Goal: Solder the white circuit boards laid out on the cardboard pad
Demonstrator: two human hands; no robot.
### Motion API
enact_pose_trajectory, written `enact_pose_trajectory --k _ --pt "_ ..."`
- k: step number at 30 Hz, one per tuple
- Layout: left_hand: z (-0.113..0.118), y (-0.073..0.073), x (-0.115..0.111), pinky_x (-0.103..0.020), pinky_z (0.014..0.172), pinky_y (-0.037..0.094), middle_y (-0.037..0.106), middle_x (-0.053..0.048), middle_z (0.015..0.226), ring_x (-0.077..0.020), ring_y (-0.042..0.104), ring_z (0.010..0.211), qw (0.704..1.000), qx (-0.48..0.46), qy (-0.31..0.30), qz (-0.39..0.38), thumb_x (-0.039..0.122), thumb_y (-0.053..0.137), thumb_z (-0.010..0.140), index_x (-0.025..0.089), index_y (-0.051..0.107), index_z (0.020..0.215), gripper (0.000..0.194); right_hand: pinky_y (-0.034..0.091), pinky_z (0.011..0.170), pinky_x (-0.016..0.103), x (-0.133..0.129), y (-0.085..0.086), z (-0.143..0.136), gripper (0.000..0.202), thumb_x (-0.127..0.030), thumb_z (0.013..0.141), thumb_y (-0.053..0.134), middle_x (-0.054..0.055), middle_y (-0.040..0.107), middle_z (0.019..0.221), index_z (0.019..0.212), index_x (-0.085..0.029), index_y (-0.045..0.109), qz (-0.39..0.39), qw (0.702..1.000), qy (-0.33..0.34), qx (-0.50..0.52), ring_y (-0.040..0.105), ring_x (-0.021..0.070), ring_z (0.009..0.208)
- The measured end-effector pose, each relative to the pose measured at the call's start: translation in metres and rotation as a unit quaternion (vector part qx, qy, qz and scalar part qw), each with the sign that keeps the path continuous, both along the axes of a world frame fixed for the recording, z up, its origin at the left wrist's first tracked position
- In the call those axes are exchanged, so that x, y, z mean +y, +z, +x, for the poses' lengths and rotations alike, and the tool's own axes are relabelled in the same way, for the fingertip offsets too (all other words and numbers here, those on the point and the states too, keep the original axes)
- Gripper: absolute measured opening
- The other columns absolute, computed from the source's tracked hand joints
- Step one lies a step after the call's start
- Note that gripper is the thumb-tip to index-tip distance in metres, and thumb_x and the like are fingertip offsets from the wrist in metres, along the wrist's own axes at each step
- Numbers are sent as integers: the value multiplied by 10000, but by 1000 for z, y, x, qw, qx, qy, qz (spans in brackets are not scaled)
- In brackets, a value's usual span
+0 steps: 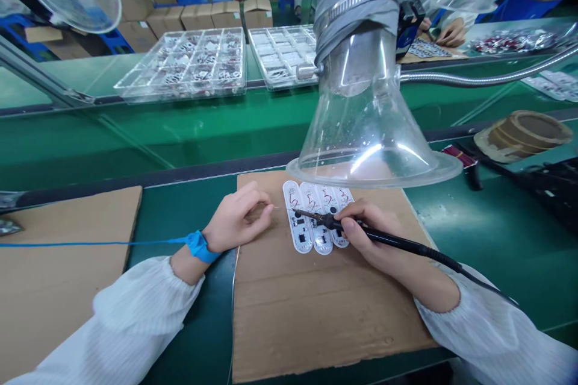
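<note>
Several white, round-ended circuit boards with black chips and red marks lie side by side on a cardboard sheet. My right hand grips a black soldering iron like a pen. Its tip is at the leftmost board, around the upper middle; whether it touches is too small to tell. Left of the boards, my left hand pinches a thin solder wire that points toward the iron's tip. A blue wrist strap circles my left wrist, its cord running off left.
A clear fume hood hangs low just above the boards. Beyond the green ledge stand divided plastic trays. At right are a round brown container and dark cables. Another person's hand works at the back right. More cardboard lies left.
</note>
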State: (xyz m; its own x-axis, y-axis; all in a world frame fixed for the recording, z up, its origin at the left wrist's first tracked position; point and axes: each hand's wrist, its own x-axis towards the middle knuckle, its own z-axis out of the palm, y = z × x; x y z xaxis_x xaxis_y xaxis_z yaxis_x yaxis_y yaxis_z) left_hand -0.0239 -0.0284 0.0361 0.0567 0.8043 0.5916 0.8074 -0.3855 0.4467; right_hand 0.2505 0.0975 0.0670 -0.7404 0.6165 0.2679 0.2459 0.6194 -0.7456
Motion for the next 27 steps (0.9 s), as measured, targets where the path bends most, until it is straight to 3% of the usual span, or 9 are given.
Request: enact_pose_trajectory --k 8,12,15,18,20,24,27 --pt "0 1 -3 -221 513 324 413 58 685 -92 388 557 999 -33 27 12 87 562 938 201 538 905 121 523 592 259 7 -10 10 184 -385 1039 606 22 726 805 1023 -225 695 -30 998 2 57 677 132 660" --pt "-1 2 -6 -218 517 329 405 59 689 -89 391 555 997 -52 59 -2 94 568 957 199 557 906 117 569 617 269 10 -9 35 212 -431 1048 605 15 711 795 1110 -244 685 -99 984 -46 137 688 139 669" --pt "7 9 -9 -225 566 379 522 28 741 -97 456 608 995 -69 54 -37 117 603 1001 195 631 954 96 615 703 285 -2 -7 66 239 -417 955 753 38 766 945 1129 -265 694 -82 983 -112 120 745 170 798" --pt "30 18 -9 -225 566 371 499 38 702 -95 461 599 997 -54 14 -44 116 645 1001 202 675 991 91 638 752 305 -21 -16 102 294 -349 880 839 61 778 1082 1129 -269 703 -52 973 -215 71 769 202 889" --pt "52 22 -4 -219 540 347 416 61 662 -85 436 562 998 -45 -11 -43 117 655 999 205 665 1002 89 633 713 311 -31 -27 121 257 -315 896 820 55 779 1003 1114 -263 692 -45 963 -253 80 765 198 813" --pt "95 20 12 -207 528 336 386 76 672 -77 410 552 997 -55 -49 -24 144 630 1010 201 585 989 75 614 664 300 -34 -45 136 127 -260 964 731 35 760 861 1067 -251 657 -53 963 -209 163 758 187 733" --pt "110 15 21 -203 563 351 405 65 708 -82 426 600 996 -57 -69 -23 128 581 1011 200 556 969 87 585 601 276 -28 -46 134 55 -257 993 683 19 722 790 1040 -246 656 -69 963 -166 199 719 164 662"
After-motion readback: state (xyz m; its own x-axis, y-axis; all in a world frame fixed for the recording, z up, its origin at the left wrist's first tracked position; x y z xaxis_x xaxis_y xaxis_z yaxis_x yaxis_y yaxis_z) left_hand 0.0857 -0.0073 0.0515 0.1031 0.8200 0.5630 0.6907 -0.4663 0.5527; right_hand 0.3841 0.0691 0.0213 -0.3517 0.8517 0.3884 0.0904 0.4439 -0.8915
